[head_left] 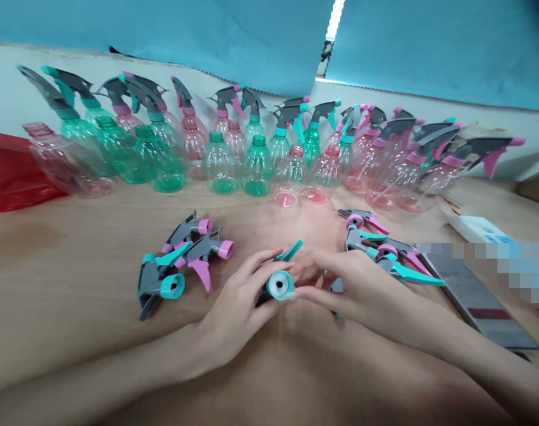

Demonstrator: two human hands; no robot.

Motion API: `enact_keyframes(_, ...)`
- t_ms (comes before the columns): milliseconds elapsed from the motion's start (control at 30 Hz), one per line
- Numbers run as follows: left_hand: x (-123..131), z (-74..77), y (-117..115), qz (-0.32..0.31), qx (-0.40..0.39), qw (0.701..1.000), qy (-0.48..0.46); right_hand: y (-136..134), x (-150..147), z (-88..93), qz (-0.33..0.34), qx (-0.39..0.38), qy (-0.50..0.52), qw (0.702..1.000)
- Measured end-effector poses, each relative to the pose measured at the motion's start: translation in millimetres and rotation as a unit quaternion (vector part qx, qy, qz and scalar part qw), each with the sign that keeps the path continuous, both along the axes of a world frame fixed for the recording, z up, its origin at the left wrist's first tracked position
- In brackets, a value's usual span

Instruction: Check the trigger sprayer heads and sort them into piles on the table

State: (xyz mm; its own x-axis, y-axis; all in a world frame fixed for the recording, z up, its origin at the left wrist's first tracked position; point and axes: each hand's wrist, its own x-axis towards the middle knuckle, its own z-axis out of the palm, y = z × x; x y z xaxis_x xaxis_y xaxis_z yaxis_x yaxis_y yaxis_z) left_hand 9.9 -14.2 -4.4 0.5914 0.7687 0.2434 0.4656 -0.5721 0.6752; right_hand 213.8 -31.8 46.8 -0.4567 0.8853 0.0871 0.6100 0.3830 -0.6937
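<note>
My left hand (242,296) is closed around a grey spray trigger head (280,285), whose teal collar faces me with a white disc and dark centre hole inside. My right hand (340,275) has its fingers bent, their tips at the right side of that collar. Part of the trigger head's body is hidden in my left palm. Beneath my right hand a grey and teal piece (336,285) shows only in part. Several loose trigger heads (207,248) with pink or teal collars lie left of my hands. Another pile of trigger heads (384,245) lies to the right, partly behind my right hand.
Along the back of the wooden table (74,254) stand several clear green and pink bottles (222,165), some open-necked, others fitted with trigger heads. A red plastic bag (16,171) is at far left. A flat grey device (482,302) and a white box (477,228) lie right.
</note>
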Motion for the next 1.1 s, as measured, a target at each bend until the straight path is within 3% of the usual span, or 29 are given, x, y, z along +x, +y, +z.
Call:
enact_keyframes(133, 2.0, -2.8, 0.4, 0.004, 0.018, 0.999, 0.029, 4.0, 5.4, 5.3, 0.014, 0.082, -0.026, 0.996)
enact_keyframes(267, 0.5, -4.3, -2.0, -0.018, 0.084, 0.996, -0.016, 2.6, -3.6, -1.2, 0.047, 0.143, 0.003, 0.989)
enact_keyframes(400, -1.4, -4.7, -2.8, -0.034, 0.127, 0.989, -0.063, 0.9, -7.5, -6.6, 0.048, 0.118, -0.002, 0.992)
enact_keyframes(633, -0.5, 1.3, -2.0, -0.017, 0.050, 0.993, -0.103, 0.0, -6.2, -5.3, 0.080, 0.052, 0.007, 0.995)
enact_keyframes(767, -0.6, 3.2, -2.0, -0.002, 0.020, 0.993, -0.119, -3.1, -16.8, -11.1, 0.000, -0.011, 0.114, 0.993)
enact_keyframes(900, -0.2, 1.4, -0.5, -0.012, 0.051, 0.989, -0.137, -8.8, -28.1, -24.7, -0.087, -0.112, 0.224, 0.964)
enact_keyframes(1000, 0.1, 0.7, 0.0, -0.016, 0.071, 0.989, -0.132, -14.4, -32.0, -31.4, -0.113, -0.114, 0.258, 0.953)
enact_keyframes(1100, 0.1, 2.1, 0.0, -0.015, 0.079, 0.989, -0.120, -19.5, -34.1, -33.0, -0.107, -0.056, 0.279, 0.953)
